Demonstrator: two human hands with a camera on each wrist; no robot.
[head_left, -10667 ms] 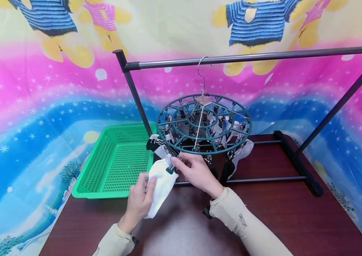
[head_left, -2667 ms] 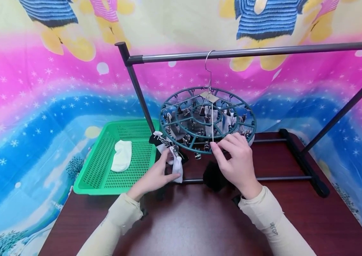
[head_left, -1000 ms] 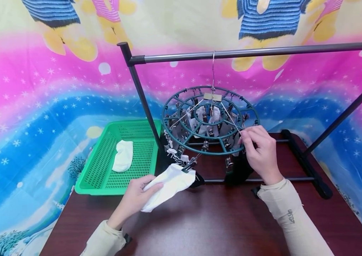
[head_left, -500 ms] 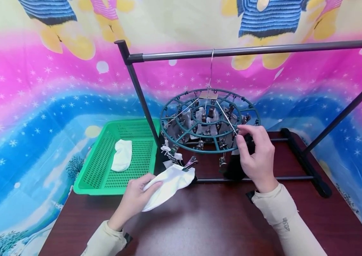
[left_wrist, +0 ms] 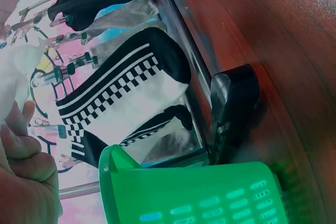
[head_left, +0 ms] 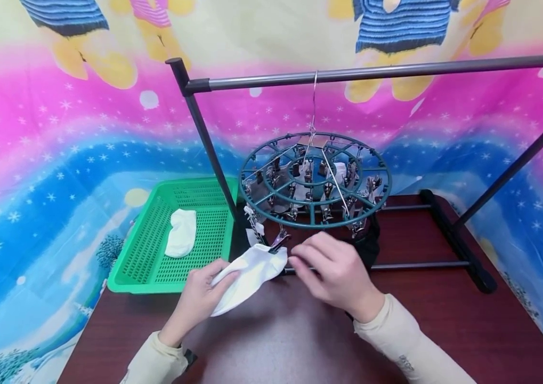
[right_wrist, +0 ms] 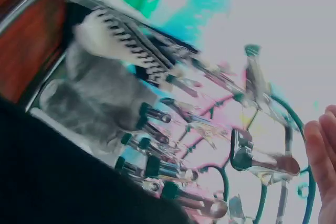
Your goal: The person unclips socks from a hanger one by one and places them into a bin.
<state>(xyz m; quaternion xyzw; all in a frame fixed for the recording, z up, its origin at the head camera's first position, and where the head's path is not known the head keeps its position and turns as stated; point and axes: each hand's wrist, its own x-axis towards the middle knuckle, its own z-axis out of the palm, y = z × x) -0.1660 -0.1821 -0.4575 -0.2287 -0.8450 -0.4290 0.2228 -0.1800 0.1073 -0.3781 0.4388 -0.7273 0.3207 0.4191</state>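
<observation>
Plainly white, the clipped sock (head_left: 252, 273)

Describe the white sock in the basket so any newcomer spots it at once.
On the dark red table, find the green basket, left of the round hanger. The basket sock lies loose inside, unclipped, unlike the clipped white sock held by the left hand.

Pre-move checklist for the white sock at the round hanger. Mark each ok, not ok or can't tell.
1. Left hand grip on the white sock: ok, thumb and fingers pinch it.
2. Clip on the sock: ok, on the end away from that hand.
3. Clip's link to the round hanger: cannot tell.
4. Right hand touching the sock: cannot tell; fingertips beside its edge, blurred.
5. Hanger hooked over the rail: ok.
6. Basket emptied: not ok, another sock inside.
</observation>
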